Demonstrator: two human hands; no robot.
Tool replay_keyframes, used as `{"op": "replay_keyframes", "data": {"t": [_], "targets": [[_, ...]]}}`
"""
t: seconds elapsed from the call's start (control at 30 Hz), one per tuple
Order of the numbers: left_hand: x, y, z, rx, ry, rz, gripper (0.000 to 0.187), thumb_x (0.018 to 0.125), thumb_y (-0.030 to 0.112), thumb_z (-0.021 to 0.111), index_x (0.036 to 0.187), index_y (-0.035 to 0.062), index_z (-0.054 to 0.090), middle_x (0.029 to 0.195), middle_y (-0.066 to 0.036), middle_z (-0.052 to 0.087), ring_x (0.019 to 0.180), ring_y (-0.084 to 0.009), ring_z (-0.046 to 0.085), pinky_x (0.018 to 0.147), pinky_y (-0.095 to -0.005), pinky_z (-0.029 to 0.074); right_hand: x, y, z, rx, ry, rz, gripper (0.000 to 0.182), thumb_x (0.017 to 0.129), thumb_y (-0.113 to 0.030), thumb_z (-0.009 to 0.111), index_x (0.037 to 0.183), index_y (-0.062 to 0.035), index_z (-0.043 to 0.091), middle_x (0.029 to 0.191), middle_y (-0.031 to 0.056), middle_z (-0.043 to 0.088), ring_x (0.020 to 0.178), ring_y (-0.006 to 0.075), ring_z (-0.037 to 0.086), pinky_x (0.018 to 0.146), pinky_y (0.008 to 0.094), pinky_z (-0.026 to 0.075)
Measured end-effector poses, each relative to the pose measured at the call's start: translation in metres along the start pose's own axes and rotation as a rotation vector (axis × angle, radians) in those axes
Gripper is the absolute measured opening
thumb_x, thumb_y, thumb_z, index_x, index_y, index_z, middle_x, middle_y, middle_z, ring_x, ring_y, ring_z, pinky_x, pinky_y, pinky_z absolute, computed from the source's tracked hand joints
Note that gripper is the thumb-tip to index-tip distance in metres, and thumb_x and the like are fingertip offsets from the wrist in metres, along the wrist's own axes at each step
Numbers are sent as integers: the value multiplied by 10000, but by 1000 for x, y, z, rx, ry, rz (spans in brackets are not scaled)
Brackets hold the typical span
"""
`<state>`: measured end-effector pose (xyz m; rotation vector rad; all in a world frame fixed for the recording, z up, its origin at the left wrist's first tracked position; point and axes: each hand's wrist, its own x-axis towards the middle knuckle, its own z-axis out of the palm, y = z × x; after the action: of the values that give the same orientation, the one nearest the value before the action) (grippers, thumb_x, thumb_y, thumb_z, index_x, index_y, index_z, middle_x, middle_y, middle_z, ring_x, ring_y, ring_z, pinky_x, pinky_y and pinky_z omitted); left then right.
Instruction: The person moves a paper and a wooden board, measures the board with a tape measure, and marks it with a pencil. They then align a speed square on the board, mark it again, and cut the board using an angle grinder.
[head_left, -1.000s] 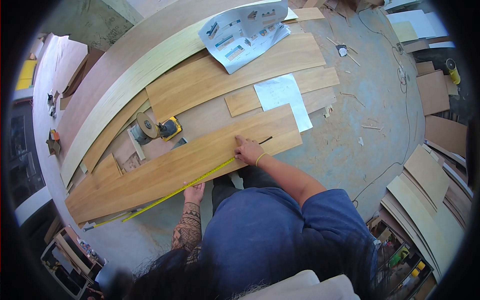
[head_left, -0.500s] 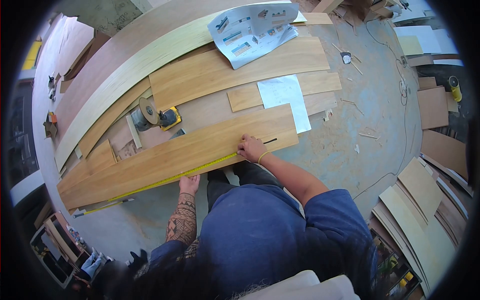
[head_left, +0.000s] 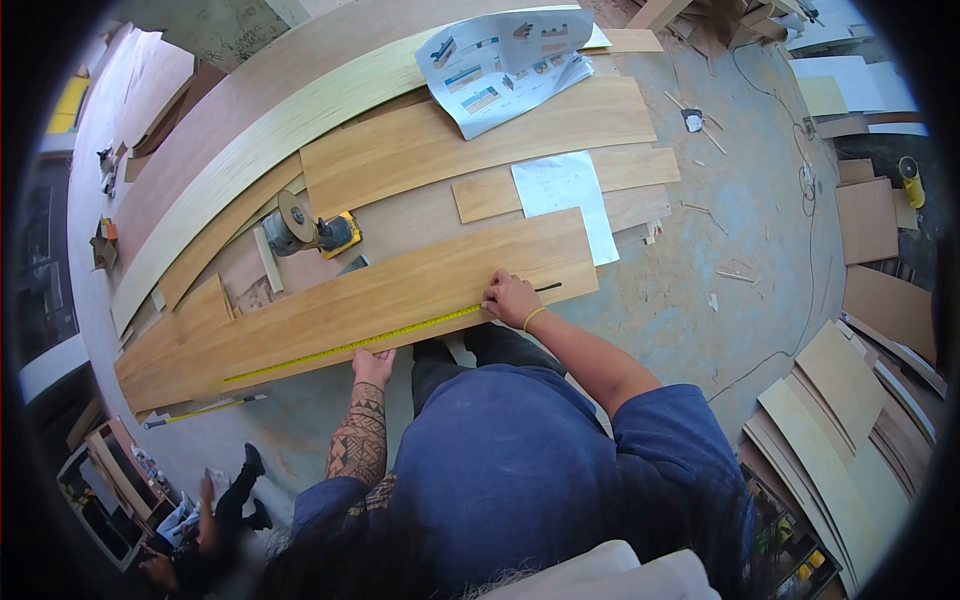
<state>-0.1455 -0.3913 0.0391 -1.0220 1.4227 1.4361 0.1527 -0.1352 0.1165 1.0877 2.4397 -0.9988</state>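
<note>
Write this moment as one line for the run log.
left hand: presses tape measure on long board | right hand: on tape end, beside pencil | grinder: behind board

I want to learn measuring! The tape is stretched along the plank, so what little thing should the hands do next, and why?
Probably pick up the pencil and mark the plank. The yellow tape lies flat along its near edge, the left hand pressing it down, the right hand at its end, the pencil lying just beside those fingers.
</note>
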Motion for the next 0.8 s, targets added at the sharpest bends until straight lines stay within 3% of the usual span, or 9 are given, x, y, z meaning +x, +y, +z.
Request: {"op": "replay_keyframes", "data": {"t": [0.43,0.6,0.8], "targets": [[33,3,7,-57,-113,7,590,1142,475,371,1484,7,478,1524,-213,543,1431,-366,522,1236,-577,369,10,1,-6,-59,-47,5,279,967,-433,699,1096,-208,802,1196,90,639,1144,309,650,951,520,534],[34,0,-7,142,-159,-21,567,1140,451,404,1519,31,441,1580,-211,492,1492,-370,445,1237,-562,329,14,-5,-10,-62,-58,3,250,973,-414,689,1049,-200,795,1161,88,654,1154,317,645,962,523,525],[52,-10,-32,137,-294,28,564,1136,431,418,1540,37,423,1587,-209,485,1483,-371,457,1209,-548,370,20,-13,-6,-95,-63,-24,259,969,-409,693,1033,-183,800,1127,126,686,1099,352,671,939,511,543]]}}
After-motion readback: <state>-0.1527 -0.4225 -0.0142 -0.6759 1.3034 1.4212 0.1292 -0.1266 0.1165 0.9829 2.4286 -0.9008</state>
